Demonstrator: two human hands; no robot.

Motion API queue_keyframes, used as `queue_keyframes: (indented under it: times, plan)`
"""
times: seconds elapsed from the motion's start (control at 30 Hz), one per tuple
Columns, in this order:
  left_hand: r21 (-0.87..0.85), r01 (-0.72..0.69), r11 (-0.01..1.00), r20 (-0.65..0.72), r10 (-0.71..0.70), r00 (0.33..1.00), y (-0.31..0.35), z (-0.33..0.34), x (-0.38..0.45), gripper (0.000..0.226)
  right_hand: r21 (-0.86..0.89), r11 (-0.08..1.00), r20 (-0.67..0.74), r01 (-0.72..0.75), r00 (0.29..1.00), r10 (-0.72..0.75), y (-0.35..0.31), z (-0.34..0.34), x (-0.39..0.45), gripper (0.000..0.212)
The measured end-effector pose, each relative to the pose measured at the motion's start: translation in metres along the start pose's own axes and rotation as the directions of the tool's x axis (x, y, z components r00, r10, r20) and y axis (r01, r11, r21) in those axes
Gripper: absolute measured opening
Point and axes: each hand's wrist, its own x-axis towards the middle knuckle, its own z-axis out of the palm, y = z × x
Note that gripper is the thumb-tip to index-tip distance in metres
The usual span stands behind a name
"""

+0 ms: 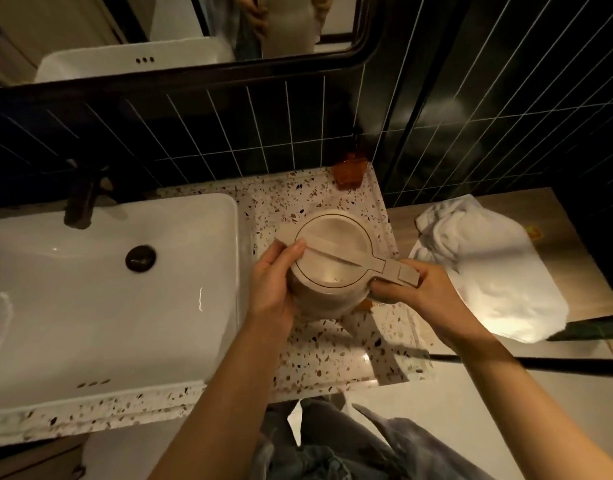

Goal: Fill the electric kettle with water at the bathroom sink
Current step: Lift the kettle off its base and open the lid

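A beige electric kettle [333, 258] with its lid down is over the speckled counter [336, 355], just right of the white sink [100, 306]. My left hand [274, 282] cups the kettle's left side, with the thumb on the lid's edge. My right hand [412, 289] is closed around the handle, which points right. I cannot tell whether the kettle rests on the counter or is lifted a little. A dark faucet [81, 199] stands behind the basin, and a dark drain plug [140, 258] sits in the basin's middle.
An orange object [350, 173] sits at the counter's back right corner against the dark tiled wall. A white towel [482, 265] lies on a wooden shelf to the right. A black-framed mirror [180, 32] hangs above the sink. A black bar [540, 363] crosses below the shelf.
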Motion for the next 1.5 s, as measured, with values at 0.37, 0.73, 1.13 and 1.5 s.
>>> queue_keyframes:
  times: [0.37,0.73,1.13,1.5]
  plan:
    - [0.028,-0.150,0.988,-0.069,0.152,0.986,0.057,-0.082,-0.050,0.054,-0.077,0.987,0.087,0.141,0.987,-0.134,-0.017,0.092,-0.006,0.044]
    - [0.085,-0.139,0.987,-0.062,0.145,0.988,0.076,-0.158,-0.073,0.028,0.005,0.999,0.042,0.043,0.998,-0.043,-0.003,0.170,-0.035,0.024]
    - [0.076,-0.098,0.992,-0.116,0.107,0.988,0.054,-0.177,-0.076,0.033,-0.024,0.997,0.062,0.068,0.996,-0.067,0.028,0.172,-0.041,0.022]
    - [0.437,-0.281,0.855,-0.159,0.381,0.911,0.069,-0.171,-0.078,0.066,0.150,0.985,0.261,0.089,0.957,-0.127,0.029,0.171,-0.036,0.059]
